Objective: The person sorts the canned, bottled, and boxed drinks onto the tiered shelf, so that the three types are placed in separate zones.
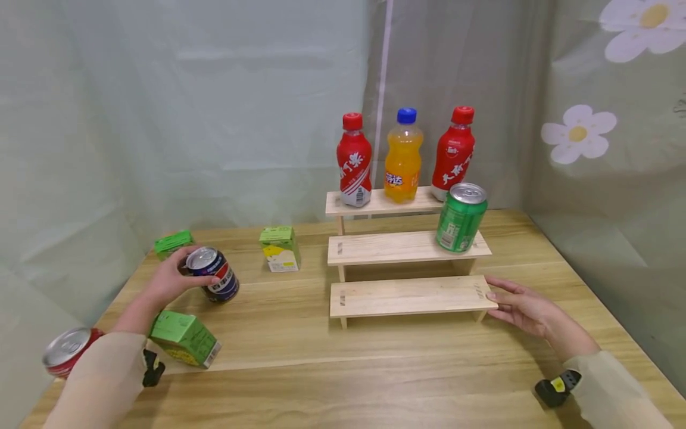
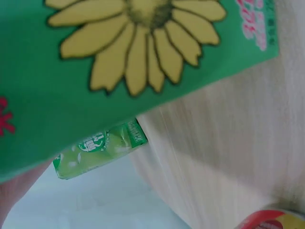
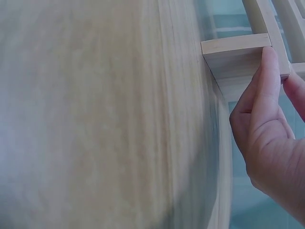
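My left hand (image 1: 167,281) holds a dark blue Pepsi can (image 1: 224,287) at the left of the wooden table, thumb on its near side and the other fingers partly hidden behind it. The can leans slightly. My right hand (image 1: 527,311) pinches the right end of the lowest board of a three-step wooden rack (image 1: 407,296); in the right wrist view its thumb and fingers (image 3: 270,71) meet the board's end. In the left wrist view a green drink carton (image 2: 157,90) fills the upper part, hiding the can.
Two red bottles (image 1: 354,161) (image 1: 454,152) and an orange soda bottle (image 1: 403,164) stand on the rack's top step. A green can (image 1: 462,219) sits on the middle step's right end. Green cartons (image 1: 184,338) (image 1: 280,250) (image 1: 174,241) and a red can (image 1: 68,353) surround the left arm.
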A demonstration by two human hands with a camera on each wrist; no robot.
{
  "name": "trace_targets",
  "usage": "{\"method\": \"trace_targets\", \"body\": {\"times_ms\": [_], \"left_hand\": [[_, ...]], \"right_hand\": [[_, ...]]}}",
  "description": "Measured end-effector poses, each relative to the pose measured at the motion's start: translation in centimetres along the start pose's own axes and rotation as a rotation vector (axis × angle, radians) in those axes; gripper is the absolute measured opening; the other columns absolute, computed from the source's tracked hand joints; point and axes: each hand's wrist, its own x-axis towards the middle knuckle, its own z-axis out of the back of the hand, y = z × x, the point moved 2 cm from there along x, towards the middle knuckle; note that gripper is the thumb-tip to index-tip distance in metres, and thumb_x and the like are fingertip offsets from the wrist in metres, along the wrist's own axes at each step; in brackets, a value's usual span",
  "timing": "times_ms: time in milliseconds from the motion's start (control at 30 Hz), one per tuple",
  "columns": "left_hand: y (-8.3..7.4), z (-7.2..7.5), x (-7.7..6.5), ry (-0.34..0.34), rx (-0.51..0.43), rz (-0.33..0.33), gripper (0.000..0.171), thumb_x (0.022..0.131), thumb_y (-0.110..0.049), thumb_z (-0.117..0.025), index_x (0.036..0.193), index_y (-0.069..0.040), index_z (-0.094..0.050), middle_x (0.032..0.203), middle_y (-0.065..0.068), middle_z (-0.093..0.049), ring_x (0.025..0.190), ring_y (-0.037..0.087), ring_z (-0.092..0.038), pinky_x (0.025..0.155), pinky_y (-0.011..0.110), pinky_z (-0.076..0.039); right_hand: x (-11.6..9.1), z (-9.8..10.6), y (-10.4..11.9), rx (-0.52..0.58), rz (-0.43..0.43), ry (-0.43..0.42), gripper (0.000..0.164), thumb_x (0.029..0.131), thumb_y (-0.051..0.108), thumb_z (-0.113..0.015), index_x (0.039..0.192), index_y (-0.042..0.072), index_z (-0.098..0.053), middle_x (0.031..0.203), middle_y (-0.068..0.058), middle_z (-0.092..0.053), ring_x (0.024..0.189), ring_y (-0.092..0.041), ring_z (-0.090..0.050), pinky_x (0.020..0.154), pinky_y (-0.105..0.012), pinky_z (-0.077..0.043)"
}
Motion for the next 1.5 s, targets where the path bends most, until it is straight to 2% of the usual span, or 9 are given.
{"method": "trace_targets", "body": {"times_ms": [200,433,533,700,800,967,1033,1233,1500], "left_hand": [[0.1,-0.1,0.1,-0.037,0.027,-0.047,0.087,0.081,-0.028,-0.077,0.144,0.006,-0.028,0.133,0.035,-0.041,0.118,0.047,-0.043,0.092,0.056,-0.043],[-0.1,0.0,0.0,-0.049,0.05,-0.086,0.083,0.078,-0.029,-0.079,0.14,0.004,-0.036,0.129,0.031,-0.047,0.115,0.043,-0.047,0.083,0.037,-0.046],[-0.4,0.2,-0.2,-0.078,0.054,-0.104,0.081,0.078,-0.027,-0.079,0.14,0.004,-0.036,0.128,0.03,-0.047,0.112,0.04,-0.048,0.078,0.027,-0.046],[-1.5,0.6,-0.5,-0.158,0.043,-0.156,0.076,0.079,-0.024,-0.079,0.138,0.003,-0.04,0.127,0.026,-0.048,0.101,0.016,-0.049,0.069,0.012,-0.044],[-2.2,0.8,-0.6,-0.185,0.026,-0.17,0.074,0.079,-0.023,-0.078,0.138,0.002,-0.041,0.128,0.024,-0.047,0.099,0.011,-0.048,0.067,0.01,-0.044],[-3.0,0.7,-1.1,-0.19,0.01,-0.155,0.076,0.081,-0.025,-0.077,0.14,0.002,-0.038,0.129,0.024,-0.045,0.108,0.03,-0.049,0.068,0.009,-0.044],[-3.3,0.6,-1.4,-0.192,0.003,-0.141,0.077,0.081,-0.027,-0.076,0.141,0.001,-0.037,0.129,0.023,-0.046,0.107,0.025,-0.05,0.069,0.008,-0.044],[-4.0,0.3,-2.3,-0.223,-0.029,-0.146,0.075,0.082,-0.026,-0.075,0.139,0.002,-0.036,0.129,0.022,-0.045,0.093,-0.009,-0.043,0.069,0.006,-0.044],[-5.6,0.4,-3.1,-0.28,-0.046,-0.207,0.07,0.081,-0.018,-0.077,0.136,0.003,-0.039,0.122,0.013,-0.047,0.091,-0.011,-0.044,0.069,0.005,-0.044]], "right_hand": [[-0.1,0.0,-0.1,-0.005,0.008,-0.009,0.03,0.093,0.007,-0.059,0.098,0.035,-0.068,0.099,-0.002,-0.066,0.09,-0.013,-0.067,0.081,-0.026,-0.056],[-0.1,0.1,-0.1,-0.002,0.013,-0.012,0.031,0.094,0.006,-0.058,0.099,0.035,-0.068,0.098,-0.002,-0.067,0.09,-0.013,-0.067,0.08,-0.026,-0.056],[0.1,0.1,-0.2,0.005,0.022,0.005,0.032,0.094,0.005,-0.056,0.1,0.034,-0.068,0.099,-0.002,-0.066,0.09,-0.013,-0.067,0.081,-0.026,-0.056],[0.1,0.0,-0.3,0.016,0.025,0.008,0.032,0.095,0.004,-0.055,0.1,0.034,-0.068,0.099,-0.003,-0.066,0.09,-0.014,-0.067,0.08,-0.026,-0.056],[0.0,0.0,-0.3,0.02,0.023,0.004,0.032,0.094,0.004,-0.056,0.099,0.034,-0.068,0.099,-0.003,-0.067,0.089,-0.014,-0.067,0.08,-0.026,-0.056],[0.0,0.0,-0.1,0.011,0.015,0.005,0.032,0.095,0.005,-0.056,0.099,0.034,-0.069,0.098,-0.003,-0.068,0.088,-0.014,-0.067,0.079,-0.025,-0.056],[0.1,0.0,-0.1,0.008,0.014,0.003,0.032,0.094,0.005,-0.056,0.098,0.034,-0.068,0.097,-0.003,-0.068,0.088,-0.014,-0.068,0.079,-0.026,-0.056],[0.1,-0.1,-0.1,-0.004,0.001,-0.032,0.032,0.093,0.005,-0.058,0.096,0.035,-0.069,0.096,-0.004,-0.068,0.087,-0.014,-0.068,0.079,-0.026,-0.056],[0.0,-0.2,0.0,-0.006,0.007,-0.035,0.031,0.093,0.005,-0.058,0.096,0.035,-0.068,0.096,-0.003,-0.068,0.087,-0.014,-0.068,0.079,-0.026,-0.056]]}}
